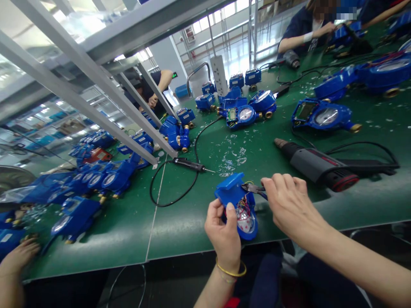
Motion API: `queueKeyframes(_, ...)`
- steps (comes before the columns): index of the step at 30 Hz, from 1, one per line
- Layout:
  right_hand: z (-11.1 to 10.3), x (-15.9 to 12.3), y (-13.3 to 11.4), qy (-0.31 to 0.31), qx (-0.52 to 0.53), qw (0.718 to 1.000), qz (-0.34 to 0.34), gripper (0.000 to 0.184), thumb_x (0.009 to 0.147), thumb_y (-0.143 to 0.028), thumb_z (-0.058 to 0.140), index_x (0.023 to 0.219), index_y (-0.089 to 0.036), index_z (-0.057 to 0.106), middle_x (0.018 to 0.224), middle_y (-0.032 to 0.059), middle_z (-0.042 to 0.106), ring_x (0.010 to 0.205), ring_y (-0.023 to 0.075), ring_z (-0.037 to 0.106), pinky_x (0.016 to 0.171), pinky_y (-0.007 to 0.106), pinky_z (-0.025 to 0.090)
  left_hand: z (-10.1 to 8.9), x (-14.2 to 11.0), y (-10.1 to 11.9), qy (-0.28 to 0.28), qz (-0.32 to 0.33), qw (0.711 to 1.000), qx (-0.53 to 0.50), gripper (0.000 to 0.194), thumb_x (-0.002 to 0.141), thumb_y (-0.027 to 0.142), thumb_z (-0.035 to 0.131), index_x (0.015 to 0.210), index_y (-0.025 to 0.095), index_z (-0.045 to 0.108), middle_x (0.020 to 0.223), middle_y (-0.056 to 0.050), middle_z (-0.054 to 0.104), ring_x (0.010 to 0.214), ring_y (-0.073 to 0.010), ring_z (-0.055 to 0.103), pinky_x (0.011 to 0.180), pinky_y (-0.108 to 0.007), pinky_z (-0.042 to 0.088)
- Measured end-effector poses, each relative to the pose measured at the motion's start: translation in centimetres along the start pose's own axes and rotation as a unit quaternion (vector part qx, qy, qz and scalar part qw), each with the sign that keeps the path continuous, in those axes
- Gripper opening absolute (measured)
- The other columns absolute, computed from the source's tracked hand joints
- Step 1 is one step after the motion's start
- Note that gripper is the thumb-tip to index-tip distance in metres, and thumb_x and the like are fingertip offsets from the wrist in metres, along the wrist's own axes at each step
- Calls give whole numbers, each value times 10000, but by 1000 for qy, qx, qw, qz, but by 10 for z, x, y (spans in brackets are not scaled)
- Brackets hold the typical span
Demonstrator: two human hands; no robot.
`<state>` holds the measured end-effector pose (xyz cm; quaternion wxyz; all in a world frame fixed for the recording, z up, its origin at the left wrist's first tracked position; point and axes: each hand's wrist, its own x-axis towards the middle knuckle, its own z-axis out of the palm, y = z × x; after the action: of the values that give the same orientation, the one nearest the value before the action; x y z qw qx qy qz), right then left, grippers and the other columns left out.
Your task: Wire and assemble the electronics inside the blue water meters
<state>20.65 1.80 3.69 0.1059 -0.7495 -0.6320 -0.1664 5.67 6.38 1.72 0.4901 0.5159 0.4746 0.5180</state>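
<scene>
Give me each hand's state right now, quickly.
Left hand: closed, holding a blue water meter.
Right hand: closed, holding side cutters.

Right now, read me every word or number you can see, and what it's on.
Nothing here is readable.
Dial of the blue water meter: too small.
Its display window: too blurred.
Green lit sign far off: too small.
Red marking on the grey power tool: too blurred.
Blue housing in the left hand, side cutters in the right hand: no marks seen.
</scene>
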Motion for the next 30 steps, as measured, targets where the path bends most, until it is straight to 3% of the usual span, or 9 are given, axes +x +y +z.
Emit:
queueKeyframes(3,-1,0,-2,-18,6,1000,7,407,727,28,439,1084,-142,537,871,89,529,829,287,509,731,389,393,1,-1,0,6,-2,1000,-3,251,847,359,655,974,143,639,862,-48,756,739,-124,678,728,-212,525)
queueKeyframes(6,2,-2,0,-37,83,996,14,324,767,-23,461,1063,-136,523,891,84,543,812,249,538,673,326,400,1,-1,-1,12,-5,1000,-3,268,833,370,671,969,140,642,851,-50,754,743,-129,682,722,-212,526)
queueKeyframes(12,8,-8,5,7,210,977,37,191,867,-150,461,1054,-169,496,945,68,595,824,216,594,694,301,425,-1,1,-5,14,-11,1000,-13,287,836,393,670,971,141,636,784,-33,737,714,-129,673,680,-206,522)
queueKeyframes(19,20,-13,11,-32,380,921,76,434,692,29,373,1071,-179,409,997,64,556,950,187,547,837,293,419,-1,3,-8,14,-16,1000,-10,320,833,415,674,988,139,636,812,-44,739,739,-146,675,706,-238,531)
queueKeyframes(24,18,-16,12,-36,310,950,31,504,625,12,413,1096,-166,437,1015,78,499,972,227,457,854,353,360,-2,3,-8,12,-19,999,-26,323,836,414,674,995,136,638,818,-49,740,742,-151,678,712,-247,534)
queueKeyframes(30,0,-8,0,-74,155,984,43,360,706,-52,457,1041,-153,539,962,94,499,927,263,431,810,373,327,-2,2,-9,15,2,1000,-25,291,833,393,685,984,147,650,818,-34,741,747,-140,680,721,-229,531)
